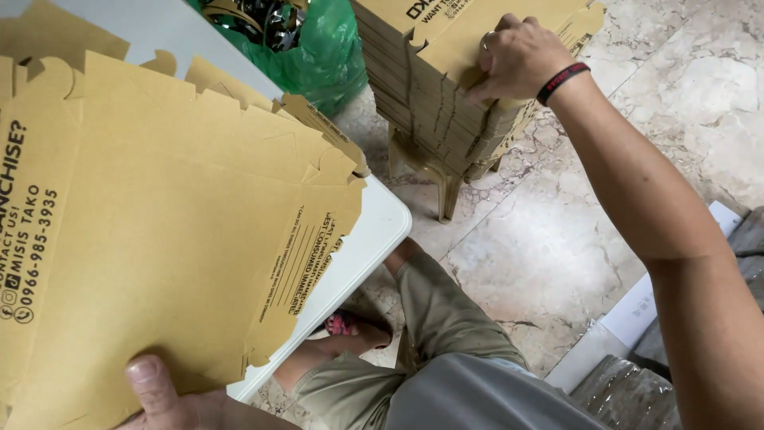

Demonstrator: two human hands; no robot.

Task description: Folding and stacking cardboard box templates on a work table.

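Left hand (pixel 171 402) low, thumb pressed flat; right hand (pixel 521 57) outstretched, fingers curled.

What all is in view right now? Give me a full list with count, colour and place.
flat box: one or more, tan card with dark print, lying on the table at left
table: one, white, left, its corner showing
stack: one, tan flat boxes, top centre, standing on a stool
stool: one, beige plastic, under the stack, only partly seen
bag: one, green plastic, top centre, holding dark and shiny scraps
floor: pale marbled tile, right
white sheets: a few, on the floor at right
wristband: one, black with red, on the right wrist
left hand: bottom left, thumb on the flat box edge
right hand: top, gripping the top of the stack
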